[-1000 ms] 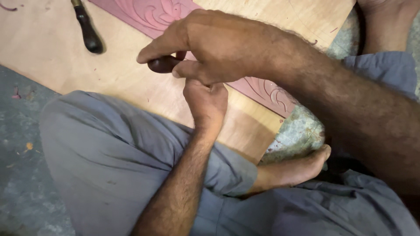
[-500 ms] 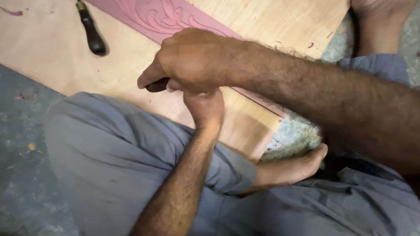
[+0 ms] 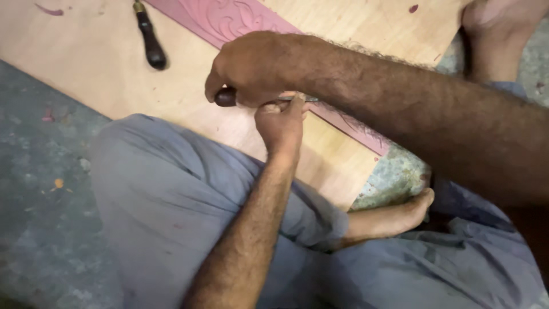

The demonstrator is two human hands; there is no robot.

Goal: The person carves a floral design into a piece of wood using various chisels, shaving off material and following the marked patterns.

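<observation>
On board (image 3: 171, 97) | R hand (image 3: 251, 66) grips chisel (image 3: 224, 97) | L hand (image 3: 281, 121) steadies blade

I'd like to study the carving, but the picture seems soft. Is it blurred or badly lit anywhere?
Head view: light is even and soft, no glare and only faint shadows; the left hand and right hand on the dark-handled tool look slightly motion-smeared; the pink carved strip shows its pattern only softly; the spare chisel on the plywood board reads clearer.

Single head view, steep downward look, close over lap, hands and wooden board (image 3: 171, 97) on floor.
</observation>
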